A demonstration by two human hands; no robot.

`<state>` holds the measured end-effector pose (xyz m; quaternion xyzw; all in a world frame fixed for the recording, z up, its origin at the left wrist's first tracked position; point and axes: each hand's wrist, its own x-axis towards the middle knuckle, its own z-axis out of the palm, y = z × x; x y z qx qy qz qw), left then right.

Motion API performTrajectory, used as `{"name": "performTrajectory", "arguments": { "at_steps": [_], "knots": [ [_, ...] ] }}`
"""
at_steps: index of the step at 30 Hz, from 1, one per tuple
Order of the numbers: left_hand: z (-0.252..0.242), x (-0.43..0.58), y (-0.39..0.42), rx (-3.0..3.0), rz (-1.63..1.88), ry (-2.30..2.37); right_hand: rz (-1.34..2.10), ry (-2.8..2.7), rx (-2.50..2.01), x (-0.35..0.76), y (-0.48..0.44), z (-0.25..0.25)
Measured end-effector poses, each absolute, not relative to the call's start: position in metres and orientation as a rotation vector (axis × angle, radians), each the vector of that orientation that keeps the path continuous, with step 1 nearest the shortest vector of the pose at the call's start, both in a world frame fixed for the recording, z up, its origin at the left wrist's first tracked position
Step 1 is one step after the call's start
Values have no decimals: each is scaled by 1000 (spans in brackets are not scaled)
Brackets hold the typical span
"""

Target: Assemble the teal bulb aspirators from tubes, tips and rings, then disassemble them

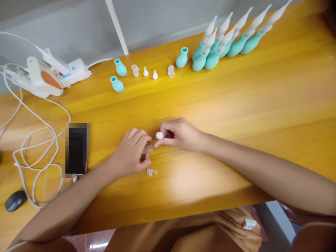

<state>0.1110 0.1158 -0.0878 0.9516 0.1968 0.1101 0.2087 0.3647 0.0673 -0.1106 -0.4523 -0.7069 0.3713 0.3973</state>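
My right hand [178,134] is pinched on a small white silicone tip [159,135] just above the wooden table [236,105]. My left hand [132,152] is curled beside it, its fingertips closed on a small translucent piece [147,149]. Both hands nearly touch at the table's middle. Several tiny translucent rings [151,172] lie on the wood just below my left hand.
Far back lie three loose teal bulbs [120,67], two white tips [145,72], clear caps [171,71] and a row of assembled teal bulbs with white nozzles [225,45]. At left are a phone [77,149], white cables [36,154], a power strip [76,71] and a dark mouse [15,200].
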Motion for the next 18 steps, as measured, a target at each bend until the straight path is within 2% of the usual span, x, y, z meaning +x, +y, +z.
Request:
{"name": "performTrajectory", "arguments": {
  "at_steps": [9,18],
  "knots": [
    [-76,106,117,2569,295,93,1032,-1730,-1113,365,69,-109],
    [-76,110,117,2522,160,42,1058,-1734,-1098,366,69,-108]
  ]
}}
